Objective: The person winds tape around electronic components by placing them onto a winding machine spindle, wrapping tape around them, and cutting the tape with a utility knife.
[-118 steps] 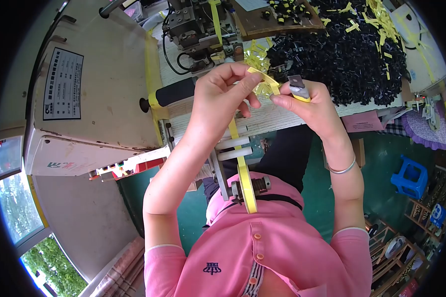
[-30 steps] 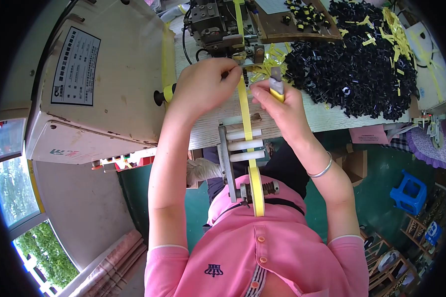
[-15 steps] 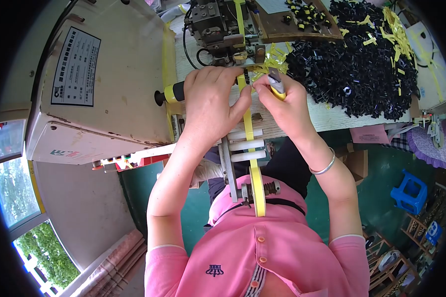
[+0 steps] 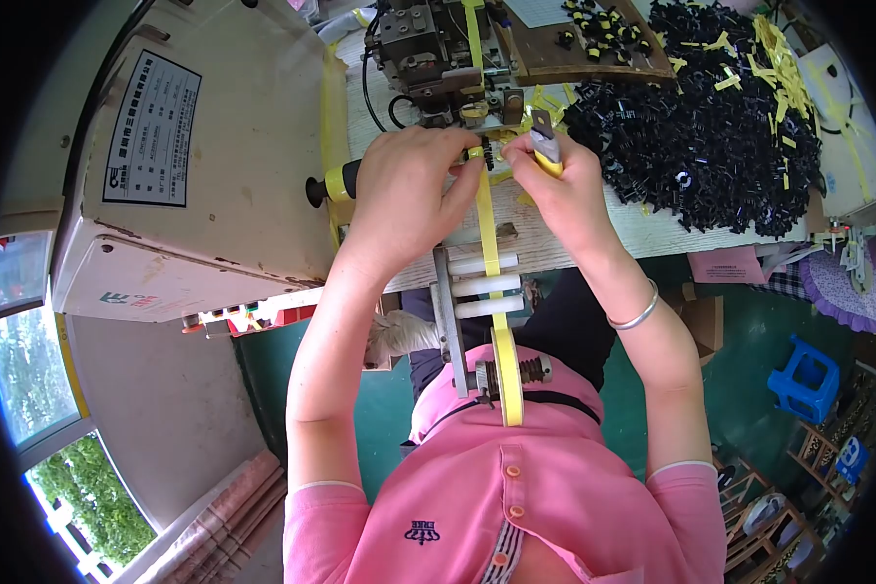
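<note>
A strip of yellow tape [image 4: 488,219] runs up from a roll [image 4: 507,380] near my waist, over white rollers [image 4: 487,284]. My left hand [image 4: 409,190] is closed at the strip's upper end, thumb and forefinger pinching the tape beside a small black ribbed part [image 4: 488,153]. In my right hand [image 4: 565,185] sits a cutter knife [image 4: 546,146] with a yellow handle, its blade pointing up and away from me. My right thumb and forefinger are pressed together just right of the black part; whether they pinch anything is too small to tell.
A machine [image 4: 423,63] stands ahead of my hands. Right of it lie a heap of black parts [image 4: 686,136], yellow scraps [image 4: 784,63] and a wooden tray [image 4: 594,66] with several taped parts. A beige cabinet [image 4: 200,185] rises on the left. A blue stool [image 4: 805,378] stands on the floor.
My right hand has shifted slightly and the knife is turned more upright. My left thumb has moved up closer to the forefinger at the tape.
</note>
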`<action>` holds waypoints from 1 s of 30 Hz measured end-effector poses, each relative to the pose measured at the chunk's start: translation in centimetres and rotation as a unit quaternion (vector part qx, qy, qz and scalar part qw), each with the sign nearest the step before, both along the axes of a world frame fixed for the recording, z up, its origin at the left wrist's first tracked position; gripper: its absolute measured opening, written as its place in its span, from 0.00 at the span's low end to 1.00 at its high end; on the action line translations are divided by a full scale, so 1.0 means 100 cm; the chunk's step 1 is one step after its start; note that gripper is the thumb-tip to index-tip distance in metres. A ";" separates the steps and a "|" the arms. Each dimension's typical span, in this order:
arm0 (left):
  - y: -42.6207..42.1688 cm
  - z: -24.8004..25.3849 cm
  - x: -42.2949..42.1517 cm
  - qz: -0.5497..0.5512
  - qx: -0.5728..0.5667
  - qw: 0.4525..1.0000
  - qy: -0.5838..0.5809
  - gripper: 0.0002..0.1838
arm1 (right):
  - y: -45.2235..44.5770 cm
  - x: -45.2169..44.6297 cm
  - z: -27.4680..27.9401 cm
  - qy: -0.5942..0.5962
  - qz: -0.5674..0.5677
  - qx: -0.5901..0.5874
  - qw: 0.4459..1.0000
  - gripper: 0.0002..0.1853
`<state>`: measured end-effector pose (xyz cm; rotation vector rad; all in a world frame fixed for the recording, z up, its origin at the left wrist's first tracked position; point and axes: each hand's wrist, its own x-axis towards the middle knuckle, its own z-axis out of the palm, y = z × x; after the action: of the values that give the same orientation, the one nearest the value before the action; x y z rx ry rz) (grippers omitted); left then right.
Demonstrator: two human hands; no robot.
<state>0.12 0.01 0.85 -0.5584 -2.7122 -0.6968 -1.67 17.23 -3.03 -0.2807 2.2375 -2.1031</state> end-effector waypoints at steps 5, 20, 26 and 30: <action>-0.001 0.006 -0.005 0.004 0.028 0.996 -0.081 0.10 | 0.000 -0.002 -0.010 0.009 0.002 -0.003 1.000 0.06; -0.001 0.005 -0.003 0.027 0.054 0.995 -0.084 0.10 | 0.001 0.002 -0.008 0.050 0.010 0.052 0.997 0.06; 0.002 -0.006 -0.004 0.000 0.133 0.990 0.047 0.06 | 0.000 0.009 0.008 0.086 -0.002 0.047 0.995 0.05; 0.008 -0.009 -0.005 -0.037 0.078 0.992 0.096 0.08 | 0.000 0.008 0.011 0.115 -0.003 0.071 0.991 0.05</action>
<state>-0.38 0.79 -0.02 -0.6531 -2.4470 -0.8199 -0.87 17.20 -1.90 -0.5329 2.5021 -1.9932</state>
